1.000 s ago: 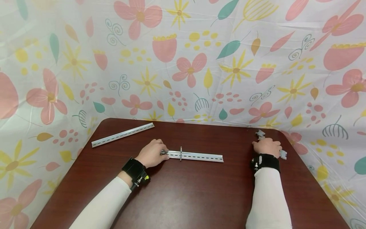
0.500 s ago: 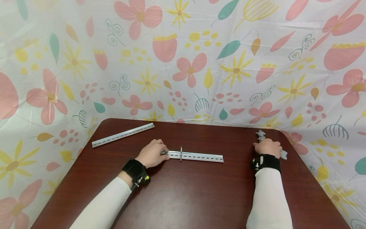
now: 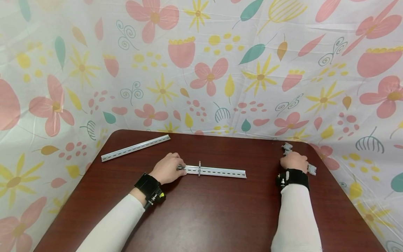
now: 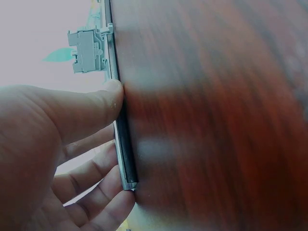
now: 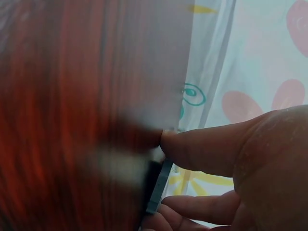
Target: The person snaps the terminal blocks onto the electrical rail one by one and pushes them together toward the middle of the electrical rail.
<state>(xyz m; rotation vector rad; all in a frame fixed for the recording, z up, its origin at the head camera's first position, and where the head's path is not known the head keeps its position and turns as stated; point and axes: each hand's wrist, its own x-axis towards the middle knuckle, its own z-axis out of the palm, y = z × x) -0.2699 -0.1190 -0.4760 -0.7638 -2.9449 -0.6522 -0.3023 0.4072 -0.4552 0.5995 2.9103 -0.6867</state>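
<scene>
My left hand [image 3: 168, 168] grips the left end of a slotted metal DIN rail [image 3: 223, 172] lying across the middle of the table. Thumb and fingers lie on opposite sides of the rail [image 4: 126, 144] in the left wrist view. Just beyond the thumb, a thin grey terminal block [image 4: 87, 50] sits clipped across the rail. Far to the right, my right hand [image 3: 294, 162] is bent down over grey terminal blocks. Its thumb and fingers pinch a terminal block [image 5: 161, 185], partly hidden by the hand. Another grey block [image 3: 312, 169] shows at its right side.
A second DIN rail [image 3: 135, 148] lies slanted at the back left of the brown table [image 3: 201, 217]. More grey terminal blocks [image 3: 287, 147] lie behind my right hand, near the back right corner. A flowered curtain [image 3: 207, 105] hangs along the table's back and sides.
My right hand has shifted very slightly among the grey blocks, its fingers drawn in a little. My left hand and both rails stay as they were.
</scene>
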